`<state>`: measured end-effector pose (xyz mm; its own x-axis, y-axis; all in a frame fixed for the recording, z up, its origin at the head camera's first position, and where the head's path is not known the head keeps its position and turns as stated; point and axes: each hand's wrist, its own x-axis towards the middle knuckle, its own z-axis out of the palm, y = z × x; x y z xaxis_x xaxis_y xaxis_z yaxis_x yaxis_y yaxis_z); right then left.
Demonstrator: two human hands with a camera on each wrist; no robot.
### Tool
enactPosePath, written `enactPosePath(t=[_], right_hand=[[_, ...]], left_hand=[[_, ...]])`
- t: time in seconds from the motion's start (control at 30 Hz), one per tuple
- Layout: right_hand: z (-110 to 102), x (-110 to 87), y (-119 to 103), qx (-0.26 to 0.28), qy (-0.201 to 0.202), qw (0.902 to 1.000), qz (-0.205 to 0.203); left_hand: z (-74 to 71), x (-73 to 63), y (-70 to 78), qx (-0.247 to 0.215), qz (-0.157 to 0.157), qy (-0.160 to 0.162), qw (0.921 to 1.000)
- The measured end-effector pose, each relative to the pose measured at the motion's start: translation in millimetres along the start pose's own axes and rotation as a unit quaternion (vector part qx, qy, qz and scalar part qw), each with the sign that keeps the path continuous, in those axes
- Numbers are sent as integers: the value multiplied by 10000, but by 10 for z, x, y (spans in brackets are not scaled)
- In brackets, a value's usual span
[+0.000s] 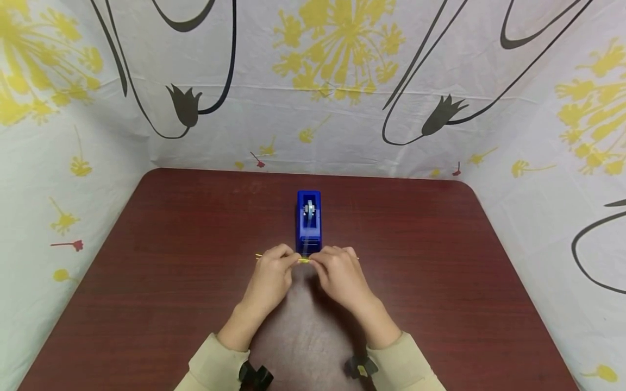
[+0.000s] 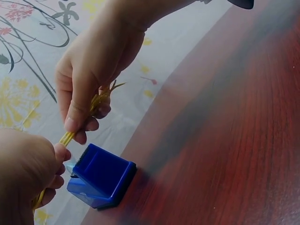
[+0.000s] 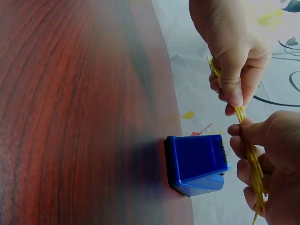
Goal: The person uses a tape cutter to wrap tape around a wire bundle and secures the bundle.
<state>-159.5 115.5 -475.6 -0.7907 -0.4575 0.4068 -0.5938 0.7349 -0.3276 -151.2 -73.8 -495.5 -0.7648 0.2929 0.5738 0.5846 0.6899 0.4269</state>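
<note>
Both hands grip a bundle of thin yellow strands [image 1: 304, 260], pinched between thumb and fingers just in front of a blue tape dispenser [image 1: 309, 242]. My left hand [image 1: 271, 276] has one end, and my right hand [image 1: 344, 276] has the other, leaving a short length bare between the thumbs. Loose strand ends stick out beyond the fingers in both wrist views. The dispenser's toothed cutter [image 3: 223, 149] faces the hands. A bit of clear tape [image 2: 70, 165] shows at the cutter, close to the bundle. A tape roll [image 1: 309, 209] sits inside the dispenser.
The dark red wooden table [image 1: 146, 304] lies under everything, its far edge behind the dispenser. White cloth [image 1: 254, 125] with yellow and grey flower prints surrounds the table at the back and sides. A dark camera [image 1: 255, 376] hangs at the left wrist.
</note>
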Motion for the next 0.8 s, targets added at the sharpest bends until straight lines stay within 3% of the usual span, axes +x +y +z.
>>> enactPosePath(t=[0.33,0.6,0.67,0.8], right_hand=[[12,-12,12,-178,234,9995,-141],[38,-20,25,-479,470,9971,-350],[46,-21,27,-518,557,9963,-397],[59,-19,25,-539,680,9952,-457]], left_hand=[[-21,5,41,-11,-356,-552,9978],[-58,42,32,-197,-652,-1158,9909],[-62,48,31,-174,-660,-1138,9912],[-51,61,25,-73,-495,-792,9956]])
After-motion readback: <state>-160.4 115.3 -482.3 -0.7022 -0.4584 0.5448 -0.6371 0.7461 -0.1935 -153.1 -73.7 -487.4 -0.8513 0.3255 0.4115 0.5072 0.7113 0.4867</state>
